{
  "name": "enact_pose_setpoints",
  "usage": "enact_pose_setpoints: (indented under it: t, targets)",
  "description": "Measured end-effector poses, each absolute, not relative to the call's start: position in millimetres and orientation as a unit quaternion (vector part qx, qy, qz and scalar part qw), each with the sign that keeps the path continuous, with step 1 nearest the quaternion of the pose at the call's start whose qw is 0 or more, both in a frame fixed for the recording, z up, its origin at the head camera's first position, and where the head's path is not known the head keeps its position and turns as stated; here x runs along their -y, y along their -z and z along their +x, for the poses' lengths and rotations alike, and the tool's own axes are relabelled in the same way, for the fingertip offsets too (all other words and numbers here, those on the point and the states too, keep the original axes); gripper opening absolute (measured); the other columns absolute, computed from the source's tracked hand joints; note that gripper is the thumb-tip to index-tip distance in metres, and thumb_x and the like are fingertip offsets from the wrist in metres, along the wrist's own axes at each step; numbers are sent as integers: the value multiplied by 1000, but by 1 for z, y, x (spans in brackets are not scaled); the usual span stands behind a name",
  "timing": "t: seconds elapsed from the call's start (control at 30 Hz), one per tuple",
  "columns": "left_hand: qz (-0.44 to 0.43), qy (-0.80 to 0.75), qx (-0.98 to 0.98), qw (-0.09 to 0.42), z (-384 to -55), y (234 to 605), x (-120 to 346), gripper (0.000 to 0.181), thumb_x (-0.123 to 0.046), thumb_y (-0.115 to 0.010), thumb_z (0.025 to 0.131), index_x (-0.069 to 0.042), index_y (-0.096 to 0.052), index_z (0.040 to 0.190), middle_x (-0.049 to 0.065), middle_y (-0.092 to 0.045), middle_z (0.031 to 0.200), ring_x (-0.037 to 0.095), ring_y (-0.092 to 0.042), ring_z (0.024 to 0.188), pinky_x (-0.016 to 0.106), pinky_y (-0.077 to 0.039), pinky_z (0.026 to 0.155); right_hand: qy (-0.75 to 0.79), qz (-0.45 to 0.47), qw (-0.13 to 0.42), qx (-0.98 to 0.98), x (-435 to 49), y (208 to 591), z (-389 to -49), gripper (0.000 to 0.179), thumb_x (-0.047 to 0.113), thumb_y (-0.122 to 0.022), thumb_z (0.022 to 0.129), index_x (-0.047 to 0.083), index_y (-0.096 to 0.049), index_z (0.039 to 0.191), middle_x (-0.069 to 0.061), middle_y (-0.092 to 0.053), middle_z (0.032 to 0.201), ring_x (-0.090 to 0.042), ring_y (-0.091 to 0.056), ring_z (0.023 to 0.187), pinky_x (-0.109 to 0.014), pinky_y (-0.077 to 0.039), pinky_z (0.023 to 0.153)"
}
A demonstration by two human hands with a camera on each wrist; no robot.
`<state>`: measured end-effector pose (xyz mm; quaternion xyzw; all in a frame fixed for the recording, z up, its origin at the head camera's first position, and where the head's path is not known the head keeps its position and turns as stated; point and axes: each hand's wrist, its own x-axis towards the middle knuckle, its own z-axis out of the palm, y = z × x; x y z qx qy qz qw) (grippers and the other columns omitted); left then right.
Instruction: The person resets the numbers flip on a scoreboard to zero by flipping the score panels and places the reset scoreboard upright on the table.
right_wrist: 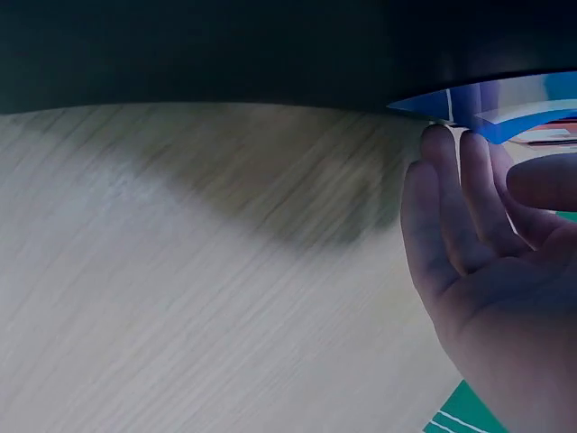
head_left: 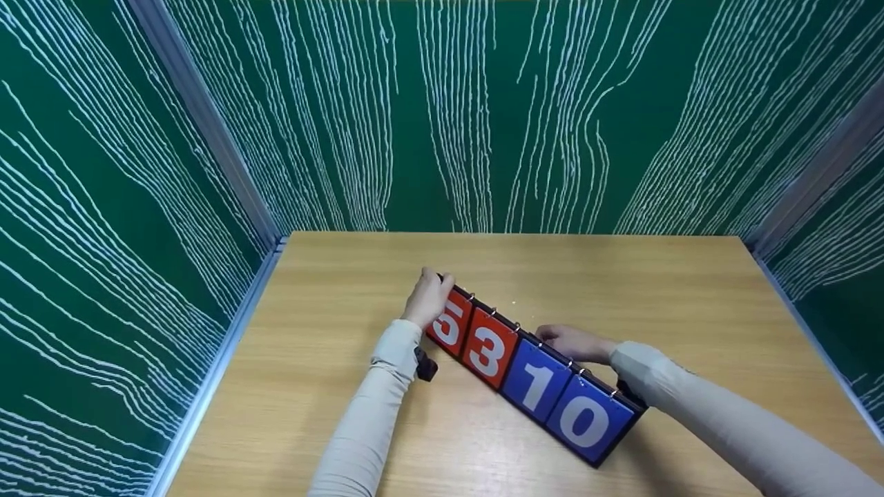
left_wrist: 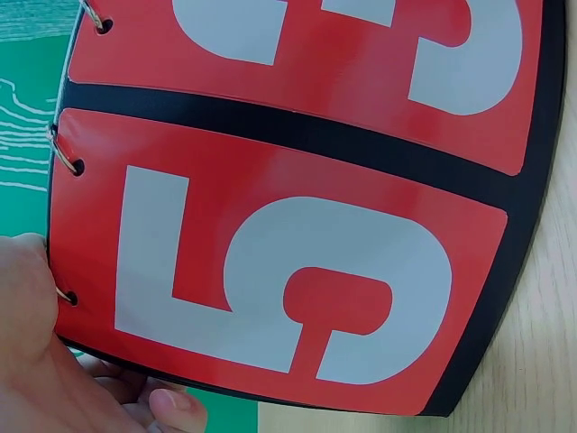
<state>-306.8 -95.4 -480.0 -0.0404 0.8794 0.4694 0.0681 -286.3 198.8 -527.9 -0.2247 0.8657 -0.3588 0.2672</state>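
A flip scoreboard (head_left: 510,388) with a black backing slants across the middle of the table, its cards hung on metal rings. Red cards read 5 and 3; blue cards read 1 and 0. At the upper left end my left hand (head_left: 428,298) grips the corner, thumb and fingers around the edge in the left wrist view. My right hand (head_left: 579,344) is behind the board. In the right wrist view its fingers reach up to the edge of a blue card (right_wrist: 541,93) at the board's back, with the thumb apart.
The wooden table (head_left: 331,276) lies under the board. Green walls (head_left: 456,117) with white wavy lines rise behind and at both sides, with grey metal posts (head_left: 207,124) at the corners. A small black object (head_left: 425,366) sits at the left wrist.
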Motion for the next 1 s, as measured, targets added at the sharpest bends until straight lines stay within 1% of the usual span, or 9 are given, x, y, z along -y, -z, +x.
enact_pose_setpoints:
  t: [0.1,0.17,0.27,0.33,0.4,0.47,0.63,0.8,1.0]
  targets:
    - [-41,-469,-879,66,-307,480,95,68,-43,-36,106,4,-25,154,22,-44,152,29,-47,134,45,-35,118,354,-215,253,-874,-200,524,-285,16,10,-49,97,3,-62,103,-8,-64,101,-19,-56,92,-33,-45,82]
    - [-39,-467,-881,62,-307,480,95,66,-42,-37,106,5,-28,152,23,-46,148,30,-48,131,45,-36,117,366,-204,256,-871,-201,521,-284,16,7,-47,98,2,-58,107,-9,-63,100,-18,-55,89,-31,-45,77]
    - [-32,-459,-887,49,-308,480,96,60,-39,-37,106,8,-35,143,23,-54,135,29,-52,119,44,-40,111,387,-190,260,-864,-205,516,-284,17,6,-45,99,-1,-54,112,-9,-58,99,-18,-53,82,-29,-45,70]
    - [-28,-449,-892,39,-309,481,95,55,-37,-38,105,8,-40,136,23,-57,125,28,-52,111,44,-42,106,396,-183,264,-860,-208,513,-284,18,8,-46,101,-1,-52,115,-9,-57,98,-19,-52,80,-30,-44,68]
    - [-26,-442,-896,33,-309,481,95,53,-37,-39,104,9,-42,131,22,-58,119,28,-52,106,44,-43,102,392,-180,259,-864,-212,510,-284,19,11,-47,102,1,-53,117,-10,-58,102,-20,-54,85,-32,-45,72]
    - [-25,-441,-897,33,-309,481,94,52,-37,-39,104,9,-43,129,22,-57,118,28,-52,105,44,-43,101,386,-177,254,-869,-215,506,-284,21,15,-48,102,4,-55,118,-11,-60,106,-22,-56,90,-33,-46,75]
    - [-27,-451,-891,48,-308,479,93,59,-40,-39,106,9,-37,140,23,-55,128,30,-52,112,44,-42,105,380,-158,249,-876,-224,497,-284,26,23,-48,105,11,-56,126,-14,-62,114,-25,-60,100,-36,-51,82]
    - [-31,-458,-887,54,-308,479,93,61,-41,-38,106,8,-35,143,22,-53,130,30,-51,115,43,-41,106,397,-138,243,-874,-233,489,-284,33,27,-44,107,14,-55,136,-21,-56,137,-34,-57,118,-46,-52,95]
    - [-38,-465,-883,57,-307,480,94,56,-42,-38,107,5,-38,138,17,-51,116,29,-50,108,41,-41,99,424,-123,232,-867,-238,484,-282,38,27,-41,109,16,-52,143,-22,-48,149,-37,-53,126,-48,-51,99]
